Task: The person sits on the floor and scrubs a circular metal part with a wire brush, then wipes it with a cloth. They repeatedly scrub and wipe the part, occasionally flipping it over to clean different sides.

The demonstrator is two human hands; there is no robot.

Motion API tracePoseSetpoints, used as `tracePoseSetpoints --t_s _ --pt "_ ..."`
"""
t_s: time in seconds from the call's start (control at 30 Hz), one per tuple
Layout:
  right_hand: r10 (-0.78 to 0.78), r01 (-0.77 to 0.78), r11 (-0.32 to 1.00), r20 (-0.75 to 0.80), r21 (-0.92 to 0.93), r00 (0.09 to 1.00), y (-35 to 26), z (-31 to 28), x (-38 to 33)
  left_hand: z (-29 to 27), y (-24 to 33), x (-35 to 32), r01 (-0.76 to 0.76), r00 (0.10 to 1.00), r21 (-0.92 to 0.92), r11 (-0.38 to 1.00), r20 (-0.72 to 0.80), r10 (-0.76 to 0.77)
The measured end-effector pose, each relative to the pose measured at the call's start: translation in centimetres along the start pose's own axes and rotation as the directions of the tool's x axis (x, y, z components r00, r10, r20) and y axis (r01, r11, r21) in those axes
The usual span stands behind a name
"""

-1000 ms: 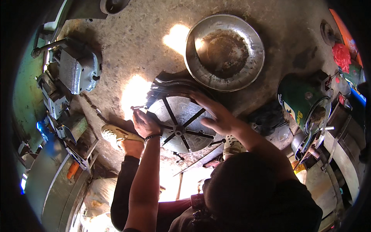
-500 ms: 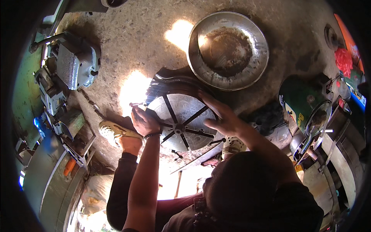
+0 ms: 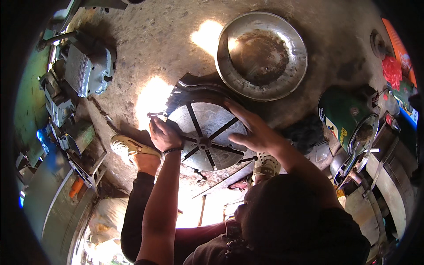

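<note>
A round metal plate [image 3: 214, 157] with radial dark slots and a central hub lies on the floor between my feet. Several short rods with knobbed ends jut from its side, including a rod [image 3: 248, 160] at the right. By the plate's left edge my left hand [image 3: 165, 136] is closed, fingers bunched at a small metal T-handle [image 3: 157, 115] whose crossbar shows beyond the fingertips; the rest is hidden. My right hand [image 3: 258, 131] rests open over the right rim, its thumb apart and pointing inward. Behind the plate curves a dark, thick-edged piece [image 3: 190, 90].
A wide metal basin [image 3: 297, 81] stands just beyond the plate. To the left is a grey machine vise [image 3: 88, 73] beside other metal parts. A cut green container [image 3: 342, 115] sits at the right, near a red plastic bag [image 3: 391, 70]. Sunlight patches the concrete floor [image 3: 145, 37].
My left hand and the T-handle sit slightly higher in the picture. My right thumb has shifted a little toward the hub. The plate looks almost unchanged.
</note>
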State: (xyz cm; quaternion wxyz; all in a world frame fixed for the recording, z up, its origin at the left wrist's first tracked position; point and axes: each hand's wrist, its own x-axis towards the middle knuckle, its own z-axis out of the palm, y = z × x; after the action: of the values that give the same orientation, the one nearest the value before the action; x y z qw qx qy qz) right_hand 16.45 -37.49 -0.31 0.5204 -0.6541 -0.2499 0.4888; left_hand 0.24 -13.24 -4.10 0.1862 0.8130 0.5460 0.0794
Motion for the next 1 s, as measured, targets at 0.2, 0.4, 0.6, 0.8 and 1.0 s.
tracePoseSetpoints --t_s 0.2,0.4,0.6,0.8,1.0 --pt "-0.085 0.101 0.969 0.078 -0.225 0.993 -1.8 -0.6 4.5 0.2 0.2 -0.1 -0.010 0.998 0.034 0.999 0.055 0.008" --pt "0.011 0.025 0.986 0.219 -0.162 0.976 -2.5 -2.0 5.2 0.0 -0.3 0.1 -0.010 0.999 -0.002 1.000 0.052 0.010" --pt "-0.014 0.041 0.989 0.188 -0.142 0.982 -2.2 -0.8 6.6 -0.3 -0.1 0.0 0.014 0.995 -0.005 1.000 0.102 -0.013" --pt "-0.013 0.063 0.976 0.229 -0.208 0.973 -3.1 -2.1 5.9 -0.5 -0.1 0.1 0.018 0.999 -0.017 1.000 0.048 -0.017" --pt "-0.024 0.042 0.995 0.184 -0.095 0.983 -2.0 -0.9 6.3 0.1 0.3 0.0 -0.013 1.000 0.016 1.000 -0.018 0.013"
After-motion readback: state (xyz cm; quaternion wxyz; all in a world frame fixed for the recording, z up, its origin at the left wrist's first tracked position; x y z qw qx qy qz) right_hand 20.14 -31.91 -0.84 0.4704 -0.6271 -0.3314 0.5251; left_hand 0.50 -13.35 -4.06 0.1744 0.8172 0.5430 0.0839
